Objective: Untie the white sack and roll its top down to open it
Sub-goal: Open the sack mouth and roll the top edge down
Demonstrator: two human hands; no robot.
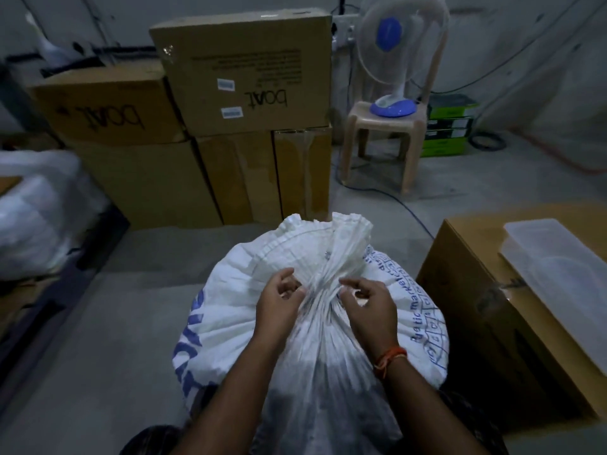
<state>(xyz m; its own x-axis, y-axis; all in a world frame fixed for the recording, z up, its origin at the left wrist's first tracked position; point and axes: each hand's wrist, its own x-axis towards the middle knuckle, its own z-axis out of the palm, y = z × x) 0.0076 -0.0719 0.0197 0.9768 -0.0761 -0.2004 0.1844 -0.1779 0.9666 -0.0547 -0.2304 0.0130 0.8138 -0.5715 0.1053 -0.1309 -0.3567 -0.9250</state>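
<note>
Two hands work the gathered neck of the white sack (308, 326), which stands on the grey floor between the forearms: left hand (279, 302) and right hand (368, 307) sit on either side of the bunched, pleated throat, fingers curled and pinching the woven fabric there, though motion blur hides any tie. Sack is woven plastic, bulging and round, blue print on its sides, its frilled top edge fanning out beyond the fingers; brown cardboard boxes (243, 77) marked "boat" are stacked behind, and a blue-and-white table fan (394, 60) stands on a beige plastic chair (384, 142).
</note>
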